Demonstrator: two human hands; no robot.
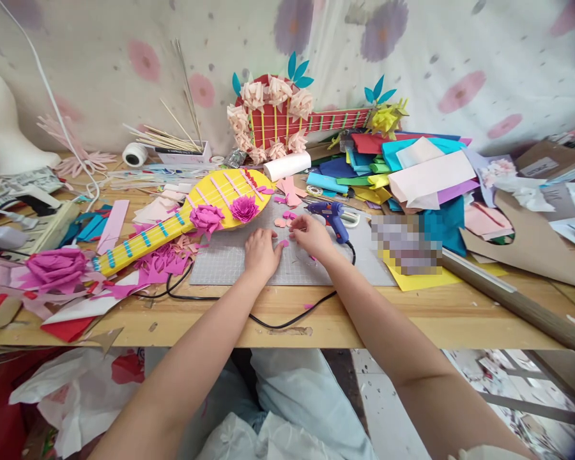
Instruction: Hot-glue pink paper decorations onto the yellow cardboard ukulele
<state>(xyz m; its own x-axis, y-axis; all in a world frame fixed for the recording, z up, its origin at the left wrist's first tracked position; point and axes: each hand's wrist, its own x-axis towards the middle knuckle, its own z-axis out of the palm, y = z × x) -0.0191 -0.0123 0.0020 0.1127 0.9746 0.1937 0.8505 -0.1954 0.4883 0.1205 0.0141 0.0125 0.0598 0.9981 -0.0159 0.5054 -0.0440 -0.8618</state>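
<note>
Both my hands rest on a grey cutting mat (pixel 230 265) at the middle of the wooden table (pixel 412 316). My left hand (pixel 261 252) is curled, fingers pressed down beside a small pink paper piece (pixel 284 243). My right hand (pixel 310 235) pinches at the same small pink piece with its fingertips. More pink cut petals (pixel 283 220) lie just beyond the hands. A blue glue gun (pixel 332 216) lies right of my right hand, its black cord looping off the table edge. A yellow paper guitar (pixel 191 214) with magenta paper flowers lies to the left.
A red paper guitar (pixel 287 118) with cream flowers leans on the back wall. A stack of coloured foam sheets (pixel 412 169) fills the right. A wooden rod (pixel 512 300) and cardboard cutout (pixel 531 246) lie at right. Pink scraps, a magenta flower (pixel 55 265) and a white roll (pixel 287 166) clutter the table.
</note>
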